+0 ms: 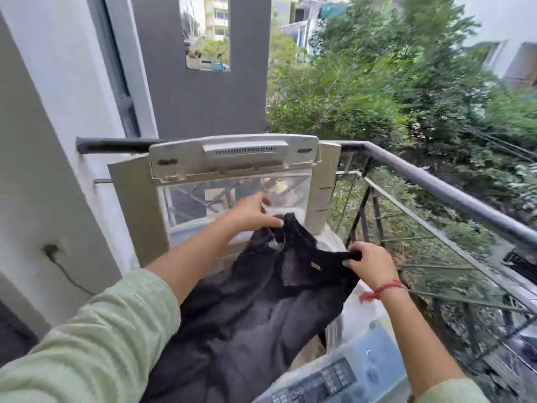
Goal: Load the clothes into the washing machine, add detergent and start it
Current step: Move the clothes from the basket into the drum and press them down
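Head view: right hand (369, 267) clamps one edge of the black garment (247, 309) over the washing machine (374, 341); left hand (251, 215), blurred, seems to pinch the other side. Its lid (232, 158) stands raised.

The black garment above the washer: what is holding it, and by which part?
Both hands hold the black garment by its top edge: the left hand grips one end and the right hand clutches the other.

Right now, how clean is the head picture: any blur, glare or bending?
Head view: soft daylight, no hard shadows; motion blur smears the trees and railing; the bottom panel is blurred, labels unreadable; the lid window carries reflections; wide lens bends the edges; garment fairly sharp.
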The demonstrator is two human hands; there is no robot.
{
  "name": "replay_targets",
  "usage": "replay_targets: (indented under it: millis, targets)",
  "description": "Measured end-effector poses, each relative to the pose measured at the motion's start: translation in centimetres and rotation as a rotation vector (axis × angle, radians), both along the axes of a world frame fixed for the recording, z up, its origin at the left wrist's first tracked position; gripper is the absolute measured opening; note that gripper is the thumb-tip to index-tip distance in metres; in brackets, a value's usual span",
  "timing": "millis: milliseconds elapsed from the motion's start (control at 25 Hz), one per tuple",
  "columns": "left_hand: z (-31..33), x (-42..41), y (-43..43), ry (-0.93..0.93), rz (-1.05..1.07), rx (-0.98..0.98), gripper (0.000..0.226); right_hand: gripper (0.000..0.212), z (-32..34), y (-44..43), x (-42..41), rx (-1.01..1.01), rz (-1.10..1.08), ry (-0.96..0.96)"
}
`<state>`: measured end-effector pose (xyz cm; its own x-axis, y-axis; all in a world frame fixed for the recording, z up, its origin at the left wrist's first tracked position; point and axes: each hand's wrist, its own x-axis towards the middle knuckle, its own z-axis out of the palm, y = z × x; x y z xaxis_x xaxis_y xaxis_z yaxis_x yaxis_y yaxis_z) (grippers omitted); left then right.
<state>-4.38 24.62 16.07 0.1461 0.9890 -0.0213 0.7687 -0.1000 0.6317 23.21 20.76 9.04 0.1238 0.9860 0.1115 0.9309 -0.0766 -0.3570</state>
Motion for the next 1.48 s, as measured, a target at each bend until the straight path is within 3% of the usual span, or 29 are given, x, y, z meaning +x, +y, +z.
replay_targets:
  millis: [120, 240, 320, 400, 480, 560, 640, 720, 800, 920, 960, 1040, 1120, 1240, 1320, 1400, 1480]
  targets:
    - [-4.4, -2.5, -2.0, -0.054, 0.031, -0.076, 0.044, 0.033, -3.1, 1.9, -0.4, -0.472, 0.159, 0.043]
    - [-6.6, -7.3, -6.5, -0.254, 0.177, 0.098, 0.031, 0.042, -4.6, 2.8, -4.2, -0.482, 0.262, 0.063]
    - [-8.3, -12.0, -10.8, -0.287, 0.347, 0.248, 0.038, 0.044, -4.2, 2.6, -8.3, -0.432, 0.372, 0.077]
    - [-11.7, -18.1, -15.6, -0.049, 0.498, 0.207, 0.052, 0.051, -3.8, 1.5, -14.2, -0.382, 0.559, 0.100]
    - [-16.9, -23.6, -20.0, 0.307, 0.562, -0.134, 0.077, 0.069, -4.9, -0.9, -21.2, -0.365, 0.865, 0.032]
    - [-22.6, -26.4, -23.8, 0.455, 0.516, -0.511, 0.104, 0.091, -7.3, -4.0, -28.5, -0.357, 1.138, -0.122]
    - [-27.2, -26.2, -26.1, 0.408, 0.417, -0.660, 0.122, 0.103, -9.4, -6.8, -34.2, -0.287, 1.226, -0.331]
    - [-29.6, -24.6, -26.5, 0.295, 0.372, -0.658, 0.125, 0.107, -10.5, -8.4, -37.6, -0.230, 1.238, -0.614]
    - [-30.6, -23.1, -25.6, 0.156, 0.408, -0.583, 0.115, 0.110, -10.6, -9.2, -39.2, -0.290, 1.224, -0.911]
    - [-31.6, -22.2, -24.3, -0.083, 0.520, -0.531, 0.111, 0.101, -9.8, -10.4, -40.0, -0.394, 1.218, -1.126]
    - [-32.1, -22.2, -24.3, -0.139, 0.543, -0.538, 0.103, 0.085, -9.7, -11.2, -39.9, -0.359, 1.229, -1.116]
    - [-32.5, -21.6, -24.5, -0.233, 0.562, -0.548, 0.076, 0.044, -9.5, -12.7, -39.3, -0.234, 1.263, -0.920]
    - [-31.3, -21.0, -24.5, -0.208, 0.524, -0.456, 0.057, 0.029, -9.1, -13.0, -37.3, -0.138, 1.251, -0.616]
    - [-28.8, -20.4, -23.9, -0.196, 0.684, -0.099, 0.034, 0.028, -6.6, -9.9, -31.3, -0.030, 1.038, -0.219]
    - [-25.6, -19.7, -23.0, -0.158, 0.707, 0.281, 0.027, 0.039, -4.7, -7.2, -25.6, 0.032, 0.845, 0.010]
    - [-20.4, -16.0, -20.5, -0.066, 0.558, 0.547, 0.034, 0.046, -3.0, -4.6, -19.3, 0.179, 0.645, 0.180]
    - [-15.5, -10.4, -17.2, -0.031, 0.379, 0.650, 0.037, 0.047, -2.5, -2.7, -14.2, 0.349, 0.422, 0.246]
